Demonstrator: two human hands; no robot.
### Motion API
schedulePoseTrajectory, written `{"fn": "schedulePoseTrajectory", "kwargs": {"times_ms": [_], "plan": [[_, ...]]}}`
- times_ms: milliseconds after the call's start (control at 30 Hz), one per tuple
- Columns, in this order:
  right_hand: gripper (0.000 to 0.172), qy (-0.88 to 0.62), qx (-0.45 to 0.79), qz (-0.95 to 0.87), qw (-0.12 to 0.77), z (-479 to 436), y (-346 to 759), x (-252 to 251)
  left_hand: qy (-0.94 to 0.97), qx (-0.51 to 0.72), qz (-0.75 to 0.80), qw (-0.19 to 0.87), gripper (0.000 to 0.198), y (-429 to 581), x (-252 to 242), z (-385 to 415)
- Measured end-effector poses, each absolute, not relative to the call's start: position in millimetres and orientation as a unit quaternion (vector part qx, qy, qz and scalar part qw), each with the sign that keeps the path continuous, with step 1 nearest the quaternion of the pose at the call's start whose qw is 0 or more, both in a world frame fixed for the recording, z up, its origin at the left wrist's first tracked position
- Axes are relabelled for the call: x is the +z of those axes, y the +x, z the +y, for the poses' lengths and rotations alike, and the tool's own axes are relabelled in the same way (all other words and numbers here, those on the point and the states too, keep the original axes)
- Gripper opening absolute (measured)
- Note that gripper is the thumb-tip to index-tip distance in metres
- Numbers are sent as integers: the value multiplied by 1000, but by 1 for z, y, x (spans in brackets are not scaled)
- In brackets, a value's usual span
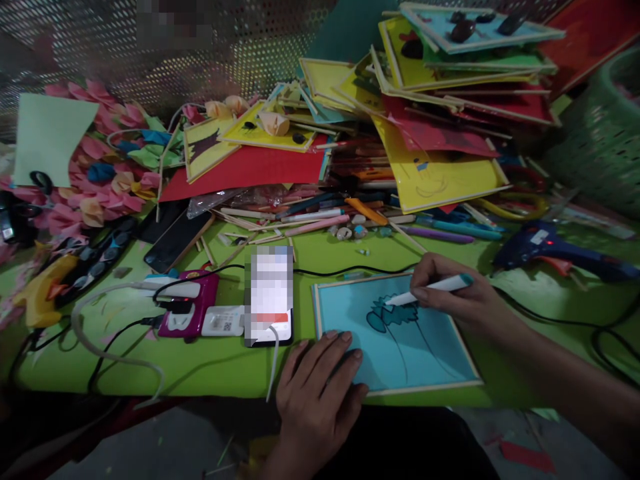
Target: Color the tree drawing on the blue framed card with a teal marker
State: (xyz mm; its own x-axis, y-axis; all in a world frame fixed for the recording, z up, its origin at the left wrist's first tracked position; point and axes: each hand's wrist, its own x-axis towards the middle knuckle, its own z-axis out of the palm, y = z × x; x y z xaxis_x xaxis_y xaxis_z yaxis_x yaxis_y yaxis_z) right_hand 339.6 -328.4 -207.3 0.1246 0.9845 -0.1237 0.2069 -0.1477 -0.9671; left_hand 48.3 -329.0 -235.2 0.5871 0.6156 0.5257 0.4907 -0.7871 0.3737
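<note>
The right hand (pixel 457 307) pinches a white-barrelled marker (pixel 443 285) between thumb and fingers, its tip on or just above the drawing (pixel 404 314) that lies to the left of those fingers. The left hand (pixel 325 393) lies palm down with its fingers slightly spread over the near left corner of the blue framed sheet (pixel 370 365), on the bench (pixel 215 373). The colouring looks well advanced: the jagged-edged shape nearest the right fingers is largely filled in dark teal, and the rounded shape beside it is outlined and tinted. What seems left is small: the patch around the tip looks paler, though the detail is too fine to be sure. Two thin lines run from the figure toward the person, with plain blue around them. Pale strips already edge the sheet, one beside the left fingers.
</note>
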Motion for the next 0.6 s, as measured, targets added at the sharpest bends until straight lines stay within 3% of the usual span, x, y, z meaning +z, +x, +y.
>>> {"fn": "schedulePoseTrajectory", "kwargs": {"times_ms": [600], "plan": [[25,-599,442,-480,464,-329,340,-213,880,338,316,108,24,49,-239,-331]]}}
